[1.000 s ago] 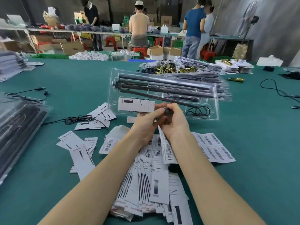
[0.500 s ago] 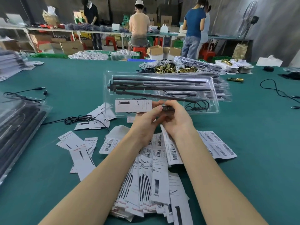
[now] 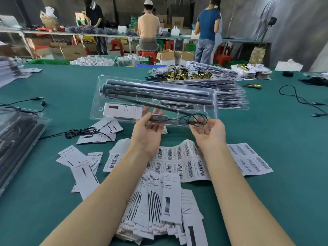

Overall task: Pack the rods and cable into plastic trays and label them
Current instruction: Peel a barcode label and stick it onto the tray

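A clear plastic tray (image 3: 99, 110) is held up over the green table, tilted, its left end nearer me. Inside lie several dark rods (image 3: 156, 91), a white label card (image 3: 124, 110), a grey inline controller (image 3: 158, 118) and a coiled black cable (image 3: 193, 119). My left hand (image 3: 147, 134) is palm up under the tray's near edge by the controller, thumb on top, fingers showing through the plastic. Palm up too, my right hand (image 3: 210, 134) holds the near edge beside the cable coil with curled fingers.
Barcode sticker sheets (image 3: 186, 160) and a pile of printed cards (image 3: 156, 201) lie under my arms. Packed trays are stacked at the left (image 3: 17, 139) and behind (image 3: 230, 96). Loose cables (image 3: 83, 132) and brass parts (image 3: 186, 75) lie around. People work at the far benches.
My hands were together at the middle of the tray's near edge. They have spread apart, the right one sliding right to the cable coil. The tray has risen and tilted.
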